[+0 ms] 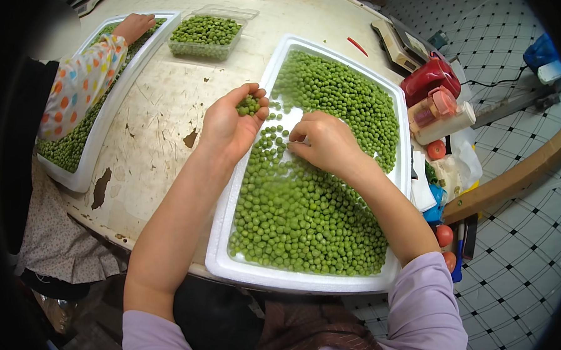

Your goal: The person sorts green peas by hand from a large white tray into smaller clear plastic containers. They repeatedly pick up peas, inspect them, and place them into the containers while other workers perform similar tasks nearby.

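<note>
In front of me a white foam tray [220, 252] holds loose green peas [306, 221]. They lie in a near heap and a far heap, with a thinner strip between where the white bottom shows. My left hand [231, 123] is cupped, palm up, over the tray's left rim and holds a small handful of peas [248, 106]. Over the thin strip, my right hand [328, 140] points down with thumb and fingertips drawn together, close to a few scattered peas. Whether a pea sits between those fingertips is hidden.
A co-worker's hand [134, 27] reaches into another foam tray of peas [85, 176] at left. Beyond stands a clear plastic box of peas [204, 37]. A red chilli [357, 47], a scale [399, 45], a bottle [445, 123] and tomatoes [436, 149] lie along the right.
</note>
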A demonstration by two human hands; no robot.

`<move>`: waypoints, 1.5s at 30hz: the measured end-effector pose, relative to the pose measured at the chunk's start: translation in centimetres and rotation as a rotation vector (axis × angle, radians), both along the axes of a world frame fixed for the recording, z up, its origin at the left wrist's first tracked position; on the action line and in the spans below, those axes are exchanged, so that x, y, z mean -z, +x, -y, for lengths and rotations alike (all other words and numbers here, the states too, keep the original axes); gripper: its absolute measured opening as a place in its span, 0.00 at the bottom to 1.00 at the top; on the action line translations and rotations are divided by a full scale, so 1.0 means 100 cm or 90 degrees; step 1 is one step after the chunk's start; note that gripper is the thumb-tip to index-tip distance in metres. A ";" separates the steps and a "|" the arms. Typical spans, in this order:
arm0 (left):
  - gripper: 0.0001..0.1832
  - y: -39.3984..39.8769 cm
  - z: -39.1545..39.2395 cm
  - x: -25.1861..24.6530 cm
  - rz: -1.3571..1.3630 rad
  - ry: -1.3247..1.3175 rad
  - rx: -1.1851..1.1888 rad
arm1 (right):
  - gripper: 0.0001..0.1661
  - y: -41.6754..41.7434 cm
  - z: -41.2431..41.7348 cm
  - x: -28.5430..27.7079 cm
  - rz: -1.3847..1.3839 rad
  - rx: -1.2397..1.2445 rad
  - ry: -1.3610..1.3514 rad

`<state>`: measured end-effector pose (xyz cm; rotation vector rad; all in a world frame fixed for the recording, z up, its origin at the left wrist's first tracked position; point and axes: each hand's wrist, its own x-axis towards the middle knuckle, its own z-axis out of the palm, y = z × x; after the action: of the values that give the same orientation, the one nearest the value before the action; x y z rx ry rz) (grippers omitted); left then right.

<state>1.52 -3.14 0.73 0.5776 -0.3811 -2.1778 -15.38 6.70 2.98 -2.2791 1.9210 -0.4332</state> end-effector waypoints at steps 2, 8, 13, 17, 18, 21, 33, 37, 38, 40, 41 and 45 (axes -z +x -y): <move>0.09 -0.001 0.000 0.001 -0.001 0.001 0.004 | 0.07 0.000 -0.001 0.005 0.003 0.001 -0.004; 0.11 0.000 -0.001 0.000 0.008 -0.013 0.040 | 0.05 -0.010 0.007 0.004 0.017 0.007 -0.005; 0.12 -0.001 -0.004 -0.001 0.016 -0.048 0.113 | 0.06 -0.004 0.020 -0.026 0.237 0.070 -0.093; 0.13 -0.007 -0.012 -0.003 -0.021 -0.038 0.148 | 0.06 0.007 0.025 -0.024 0.135 -0.076 -0.219; 0.13 -0.008 -0.011 0.004 -0.017 -0.049 0.146 | 0.06 0.009 0.026 -0.023 0.113 -0.096 -0.239; 0.12 -0.008 -0.005 0.018 -0.026 -0.068 0.133 | 0.07 0.007 0.020 -0.028 0.116 -0.100 -0.232; 0.09 0.032 0.092 0.012 -0.040 0.055 -0.074 | 0.08 -0.079 -0.046 -0.003 0.289 0.165 -0.308; 0.06 0.030 0.188 0.008 0.120 -0.108 -0.258 | 0.08 -0.076 -0.036 -0.010 0.288 0.134 -0.336; 0.07 0.023 0.207 0.005 0.250 -0.181 -0.306 | 0.08 -0.077 -0.037 -0.007 0.289 0.132 -0.330; 0.09 0.011 0.234 0.002 0.512 -0.330 -0.399 | 0.08 -0.076 -0.037 -0.005 0.294 0.121 -0.321; 0.10 0.010 0.242 0.004 0.652 -0.494 -0.452 | 0.08 -0.076 -0.036 -0.003 0.304 0.115 -0.311; 0.13 -0.004 0.263 0.036 1.008 -0.919 -0.416 | 0.09 -0.081 -0.034 -0.004 0.309 0.121 -0.317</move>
<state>1.09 -29.43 -2.89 1.1170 -1.9141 -0.0854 -23.49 10.07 3.39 -1.9584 1.9158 -1.4785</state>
